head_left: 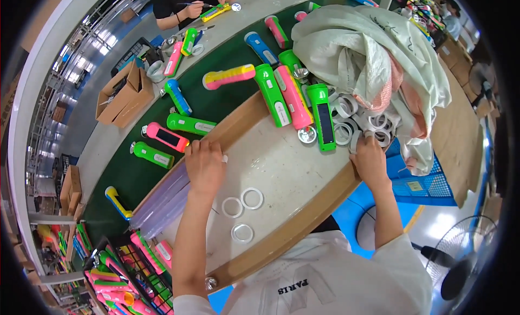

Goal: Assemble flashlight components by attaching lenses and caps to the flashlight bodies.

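My right hand (371, 157) is closed at the near edge of a pile of white plastic rings (345, 106), its fingertips pinching one white ring (355, 142). Over the raised wooden edge of the tray-like worktop (281, 169) my left hand (206, 166) bends its fingers down; a small white bit shows beside its thumb, and what it grips is hidden. Just past those fingers lies a pink flashlight (167, 137) with a dark panel. Between the hands, a green flashlight (272, 96), a pink one (295, 98) and a green one with a dark panel (323, 119) lean at the far side.
Three loose rings (242, 233) lie on the worktop near me. Clear plastic sleeves (160, 204) rest by my left forearm. A white woven sack (374, 55) slumps at the right. Several flashlights sit on the green belt (141, 177). Across it, a co-worker's hands (194, 11) hold a yellow-green flashlight.
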`<move>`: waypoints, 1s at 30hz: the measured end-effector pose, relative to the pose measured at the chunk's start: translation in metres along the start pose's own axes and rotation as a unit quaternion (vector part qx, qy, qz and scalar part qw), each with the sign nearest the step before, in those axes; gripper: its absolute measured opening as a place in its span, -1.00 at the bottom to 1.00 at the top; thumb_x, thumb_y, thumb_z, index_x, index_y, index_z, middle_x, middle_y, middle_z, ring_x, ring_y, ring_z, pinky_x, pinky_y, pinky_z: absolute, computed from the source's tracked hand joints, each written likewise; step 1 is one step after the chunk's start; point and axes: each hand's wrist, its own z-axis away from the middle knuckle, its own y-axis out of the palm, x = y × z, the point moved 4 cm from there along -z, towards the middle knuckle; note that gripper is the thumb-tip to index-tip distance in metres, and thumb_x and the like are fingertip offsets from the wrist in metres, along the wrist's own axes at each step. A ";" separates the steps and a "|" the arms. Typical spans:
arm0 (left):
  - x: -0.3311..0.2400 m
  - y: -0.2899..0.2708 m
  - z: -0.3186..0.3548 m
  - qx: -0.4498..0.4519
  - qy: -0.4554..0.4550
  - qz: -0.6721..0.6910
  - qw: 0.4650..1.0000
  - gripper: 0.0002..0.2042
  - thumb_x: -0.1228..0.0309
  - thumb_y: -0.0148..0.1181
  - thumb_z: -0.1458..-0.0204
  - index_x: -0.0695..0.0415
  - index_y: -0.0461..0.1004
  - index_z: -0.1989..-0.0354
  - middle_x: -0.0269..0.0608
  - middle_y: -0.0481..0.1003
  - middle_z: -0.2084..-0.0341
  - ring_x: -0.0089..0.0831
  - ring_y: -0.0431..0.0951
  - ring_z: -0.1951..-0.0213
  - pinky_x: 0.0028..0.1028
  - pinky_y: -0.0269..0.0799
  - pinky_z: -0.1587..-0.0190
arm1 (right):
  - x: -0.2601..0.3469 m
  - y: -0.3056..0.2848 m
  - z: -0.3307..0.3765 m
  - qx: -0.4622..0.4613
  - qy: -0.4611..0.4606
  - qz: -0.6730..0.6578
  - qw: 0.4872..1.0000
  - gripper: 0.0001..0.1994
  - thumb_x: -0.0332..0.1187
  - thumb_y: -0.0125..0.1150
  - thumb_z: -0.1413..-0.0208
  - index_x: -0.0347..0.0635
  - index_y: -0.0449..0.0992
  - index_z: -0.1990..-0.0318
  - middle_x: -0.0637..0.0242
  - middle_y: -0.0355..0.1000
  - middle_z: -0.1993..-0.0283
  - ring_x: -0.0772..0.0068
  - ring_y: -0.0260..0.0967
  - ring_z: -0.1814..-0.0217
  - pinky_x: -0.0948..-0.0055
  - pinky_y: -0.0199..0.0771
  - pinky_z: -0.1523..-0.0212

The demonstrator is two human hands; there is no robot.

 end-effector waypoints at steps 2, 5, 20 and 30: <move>0.014 0.017 0.006 0.052 -0.049 -0.076 0.995 -0.80 0.47 0.28 0.22 0.18 0.55 0.35 -0.18 0.53 0.34 -0.26 0.44 0.19 -0.27 0.21 0.02 | -0.001 -0.006 -0.001 0.004 -0.006 -0.013 1.000 -0.63 -0.33 0.42 0.21 -0.35 0.47 0.26 0.04 0.35 0.16 0.01 0.39 0.14 0.16 0.46 0.20; 0.022 0.018 0.020 -0.002 0.003 -0.040 0.999 -0.87 0.52 0.24 0.23 0.16 0.57 0.43 -0.24 0.54 0.41 -0.31 0.44 0.18 -0.26 0.16 0.01 | 0.031 -0.039 0.007 0.029 -0.086 -0.197 0.976 -0.70 -0.34 0.41 0.15 -0.30 0.47 0.30 -0.05 0.36 0.17 -0.07 0.41 0.18 0.16 0.46 0.22; 0.033 -0.008 0.047 -0.004 -0.058 0.183 0.981 -0.74 0.67 0.16 0.33 0.05 0.61 0.45 -0.36 0.55 0.38 -0.30 0.39 0.12 -0.26 0.09 -0.01 | 0.184 -0.010 -0.028 0.180 -0.250 -0.446 0.841 -0.54 -0.05 0.29 -0.03 -0.39 0.42 0.31 -0.09 0.35 0.33 -0.12 0.37 0.26 0.13 0.39 0.24; 0.024 -0.027 0.030 -0.015 -0.250 0.581 0.774 -0.90 0.50 0.28 0.01 0.23 0.59 0.32 -0.35 0.55 0.49 -0.67 0.42 0.46 -0.59 0.31 0.42 | 0.195 -0.004 -0.026 0.042 -0.266 -0.533 0.802 -0.51 -0.49 0.42 0.12 -0.22 0.35 0.00 0.06 0.25 -0.19 0.01 0.31 -0.16 0.27 0.43 -0.02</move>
